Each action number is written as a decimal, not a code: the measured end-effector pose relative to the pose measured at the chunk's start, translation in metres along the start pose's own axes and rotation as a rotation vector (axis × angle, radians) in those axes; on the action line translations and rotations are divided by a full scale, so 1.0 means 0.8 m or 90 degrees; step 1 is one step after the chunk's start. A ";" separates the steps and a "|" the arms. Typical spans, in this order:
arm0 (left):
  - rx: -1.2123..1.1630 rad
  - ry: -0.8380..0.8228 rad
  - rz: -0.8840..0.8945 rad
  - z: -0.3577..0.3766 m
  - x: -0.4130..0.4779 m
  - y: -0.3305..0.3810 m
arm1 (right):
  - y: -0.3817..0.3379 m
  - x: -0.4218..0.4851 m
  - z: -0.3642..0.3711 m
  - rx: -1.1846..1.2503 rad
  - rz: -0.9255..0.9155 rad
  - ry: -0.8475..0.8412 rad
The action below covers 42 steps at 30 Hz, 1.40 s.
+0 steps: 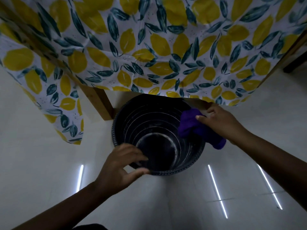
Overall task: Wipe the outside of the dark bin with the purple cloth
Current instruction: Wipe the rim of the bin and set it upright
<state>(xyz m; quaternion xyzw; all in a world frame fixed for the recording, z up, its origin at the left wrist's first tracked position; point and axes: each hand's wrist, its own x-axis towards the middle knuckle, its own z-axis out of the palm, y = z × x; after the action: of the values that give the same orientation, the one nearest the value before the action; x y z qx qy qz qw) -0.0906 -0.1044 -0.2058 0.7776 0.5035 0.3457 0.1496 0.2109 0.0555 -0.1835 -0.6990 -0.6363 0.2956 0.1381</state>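
Observation:
The dark bin (149, 113) stands upright on the floor, seen from above, its far rim tucked under the tablecloth's hem. Pale rings mark its inner wall. My left hand (121, 165) grips the near left rim, fingers inside and thumb along the outer edge. My right hand (221, 120) holds the bunched purple cloth (197, 128) against the right rim; part of the cloth hangs over into the bin and part trails down outside it. The bin's outer wall is mostly hidden from this angle.
A table draped in a lemon-print cloth (149, 55) overhangs the bin. A wooden table leg (101, 105) stands just left of the bin, and a dark furniture foot (294, 63) is at the far right. Glossy pale floor (49, 163) surrounds the bin.

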 end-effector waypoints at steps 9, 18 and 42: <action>0.084 -0.007 -0.368 -0.026 0.064 -0.064 | -0.005 -0.002 0.017 0.086 0.035 -0.053; -0.028 -0.005 -0.325 -0.015 0.049 -0.036 | 0.014 -0.002 -0.003 0.038 -0.054 0.017; 0.169 -0.028 -0.271 0.008 0.063 -0.051 | 0.013 0.010 0.007 -0.113 -0.227 0.064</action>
<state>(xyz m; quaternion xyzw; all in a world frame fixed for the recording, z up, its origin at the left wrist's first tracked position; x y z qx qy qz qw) -0.1010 -0.0406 -0.2144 0.6742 0.6936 0.2199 0.1267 0.2160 0.0605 -0.1954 -0.5988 -0.7657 0.1741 0.1573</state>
